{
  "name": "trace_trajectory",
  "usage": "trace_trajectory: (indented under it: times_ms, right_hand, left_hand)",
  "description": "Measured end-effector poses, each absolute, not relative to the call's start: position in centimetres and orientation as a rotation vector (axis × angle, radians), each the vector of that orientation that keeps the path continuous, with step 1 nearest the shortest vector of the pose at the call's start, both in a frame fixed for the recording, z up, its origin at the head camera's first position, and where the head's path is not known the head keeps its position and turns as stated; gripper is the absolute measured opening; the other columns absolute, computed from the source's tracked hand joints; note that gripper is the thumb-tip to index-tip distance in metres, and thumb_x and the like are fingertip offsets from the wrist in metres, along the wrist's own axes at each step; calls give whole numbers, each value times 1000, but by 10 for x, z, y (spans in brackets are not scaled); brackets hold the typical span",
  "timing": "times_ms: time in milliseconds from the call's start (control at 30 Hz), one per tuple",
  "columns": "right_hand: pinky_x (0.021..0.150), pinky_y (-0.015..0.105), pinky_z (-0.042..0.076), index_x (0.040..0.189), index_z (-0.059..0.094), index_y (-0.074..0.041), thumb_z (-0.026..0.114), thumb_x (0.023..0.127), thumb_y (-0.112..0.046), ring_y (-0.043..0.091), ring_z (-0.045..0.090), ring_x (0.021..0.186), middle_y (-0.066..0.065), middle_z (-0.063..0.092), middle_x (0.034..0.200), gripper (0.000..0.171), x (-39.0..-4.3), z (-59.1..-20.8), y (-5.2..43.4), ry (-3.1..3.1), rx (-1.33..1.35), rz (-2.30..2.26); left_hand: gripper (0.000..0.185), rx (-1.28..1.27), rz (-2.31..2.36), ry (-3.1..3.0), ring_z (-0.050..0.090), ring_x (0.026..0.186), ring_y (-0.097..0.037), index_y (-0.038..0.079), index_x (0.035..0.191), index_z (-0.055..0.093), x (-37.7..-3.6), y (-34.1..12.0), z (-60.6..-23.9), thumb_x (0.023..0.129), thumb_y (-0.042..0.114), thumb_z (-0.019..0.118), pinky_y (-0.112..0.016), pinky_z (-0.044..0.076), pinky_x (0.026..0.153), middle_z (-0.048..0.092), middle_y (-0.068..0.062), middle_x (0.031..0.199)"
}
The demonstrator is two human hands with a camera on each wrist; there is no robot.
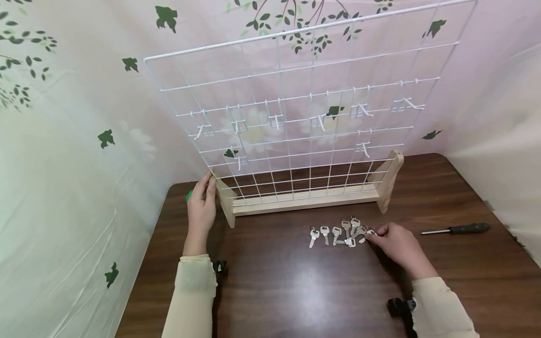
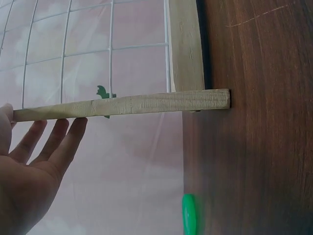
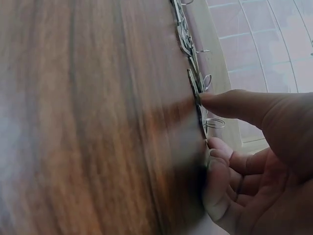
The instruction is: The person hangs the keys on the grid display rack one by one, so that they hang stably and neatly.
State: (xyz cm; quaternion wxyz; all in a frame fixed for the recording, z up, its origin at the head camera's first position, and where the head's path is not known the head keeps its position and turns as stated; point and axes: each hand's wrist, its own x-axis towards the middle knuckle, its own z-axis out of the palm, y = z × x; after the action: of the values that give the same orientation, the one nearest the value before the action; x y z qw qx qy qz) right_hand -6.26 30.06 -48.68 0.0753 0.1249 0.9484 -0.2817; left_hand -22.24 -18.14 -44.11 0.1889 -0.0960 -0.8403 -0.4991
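A white wire grid panel [image 1: 304, 117] with several small hooks stands in a wooden base [image 1: 304, 203] on a dark brown table [image 1: 296, 291]. My left hand [image 1: 204, 195] rests with straight fingers against the base's left wooden foot [image 2: 122, 104]; the left wrist view shows this hand [image 2: 44, 147] open. A row of several silver keys [image 1: 338, 233] lies in front of the base. My right hand [image 1: 374, 236] reaches the row's right end. In the right wrist view its thumb and curled fingers [image 3: 215, 128] pinch the end key [image 3: 201, 115] by its ring.
A black-handled screwdriver [image 1: 458, 229] lies at the table's right. A small green object [image 1: 189, 195] sits by the left hand at the table's back-left corner [image 2: 189, 213]. Pale patterned cloth [image 1: 76, 164] hangs close around the table.
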Motion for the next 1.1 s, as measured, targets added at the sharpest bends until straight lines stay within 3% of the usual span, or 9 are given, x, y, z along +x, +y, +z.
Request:
trace_trajectory:
  times_ms: [333, 467, 667, 800, 867, 967, 1100]
  right_hand:
    - [63, 31, 43, 93, 75, -6, 70, 100, -50, 15, 60, 65, -2, 65, 67, 45, -67, -483, 300, 2720, 431, -910]
    - [65, 31, 44, 95, 77, -4, 69, 101, -49, 18, 59, 72, 2, 68, 74, 46, -68, -481, 300, 2724, 435, -895]
    - [76, 39, 50, 102, 74, 2, 72, 100, -41, 30, 66, 89, 18, 76, 99, 43, -71, -480, 301, 2744, 407, -888]
    - [78, 39, 50, 102, 73, 2, 73, 99, -37, 30, 66, 90, 18, 76, 99, 39, -71, -478, 301, 2761, 383, -908]
    - [75, 37, 49, 97, 73, -1, 73, 99, -40, 27, 64, 85, 14, 74, 92, 40, -70, -478, 299, 2774, 387, -896]
    - [65, 35, 44, 74, 66, -8, 69, 101, -50, 24, 58, 71, 6, 63, 72, 50, -66, -478, 294, 2793, 413, -812]
    - [58, 42, 45, 55, 49, -17, 62, 103, -57, 26, 54, 61, 4, 51, 59, 63, -65, -476, 287, 2816, 416, -683]
  left_hand:
    - [44, -252, -1424, -2341, 59, 144, -34, 16, 155, 58, -223, -182, -440, 114, 31, 54, -56, 50, 119, 61, -13, 156]
    - [44, -253, -1441, -2344, 57, 146, -33, 17, 155, 59, -224, -182, -441, 114, 32, 53, -56, 49, 120, 61, -12, 157]
    - [44, -249, -1435, -2346, 56, 147, -33, 18, 155, 59, -224, -181, -440, 114, 32, 53, -56, 49, 120, 61, -12, 157]
    - [45, -236, -1429, -2366, 55, 148, -33, 19, 156, 57, -224, -180, -439, 114, 34, 52, -57, 48, 121, 59, -11, 159]
    - [45, -234, -1419, -2372, 55, 149, -33, 18, 157, 57, -224, -180, -439, 115, 34, 52, -58, 47, 122, 59, -11, 160]
    - [46, -236, -1412, -2372, 54, 149, -34, 16, 157, 57, -224, -181, -438, 115, 34, 51, -58, 46, 123, 59, -11, 160]
    - [45, -230, -1416, -2377, 55, 149, -33, 18, 156, 57, -222, -181, -438, 115, 35, 52, -57, 47, 122, 59, -9, 159]
